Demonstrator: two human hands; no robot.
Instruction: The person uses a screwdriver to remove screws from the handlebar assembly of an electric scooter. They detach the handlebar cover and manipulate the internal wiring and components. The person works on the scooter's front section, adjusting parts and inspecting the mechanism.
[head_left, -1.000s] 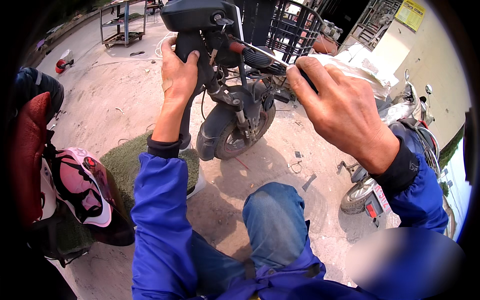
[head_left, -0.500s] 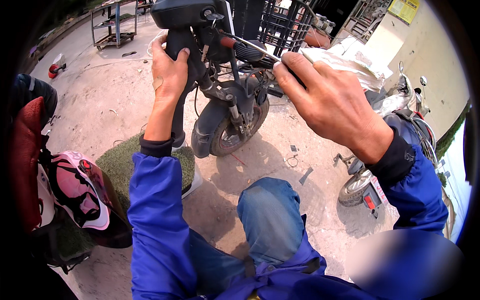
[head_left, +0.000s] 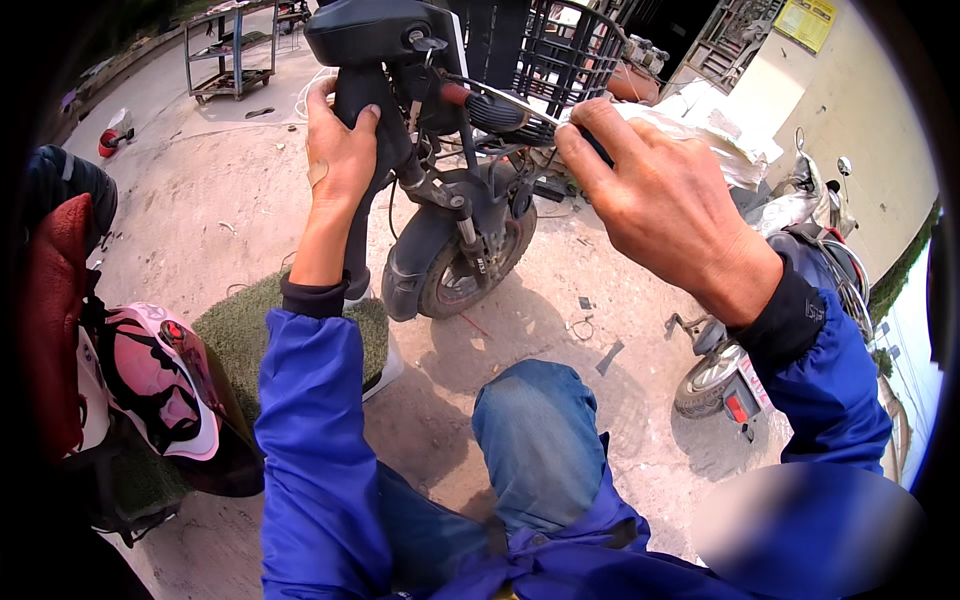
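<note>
In front of me stands a black electric scooter with its front wheel [head_left: 478, 270] turned a little to one side. My left hand [head_left: 340, 150] is wrapped round the black column cover [head_left: 362, 98] below the dark head unit [head_left: 380, 35]. A key [head_left: 430, 45] sits in the lock there. My right hand [head_left: 670, 190] is closed on a screwdriver, its thin metal shaft [head_left: 520, 105] slanting up and left to the scooter's front, near a reddish grip [head_left: 455, 94]. The handle is mostly hidden in my fingers, and I cannot make out where the tip touches.
A black basket [head_left: 568, 55] stands behind the scooter, beside a white sack [head_left: 715, 130]. Another motorbike [head_left: 715, 380] is parked at right. At left are a pink and white helmet [head_left: 165, 380] and a green mat-like cover [head_left: 240, 335]. A metal trolley [head_left: 230, 60] stands far left.
My right hand has shifted slightly, its fingers turned a little on the screwdriver. The left hand keeps its hold on the column cover.
</note>
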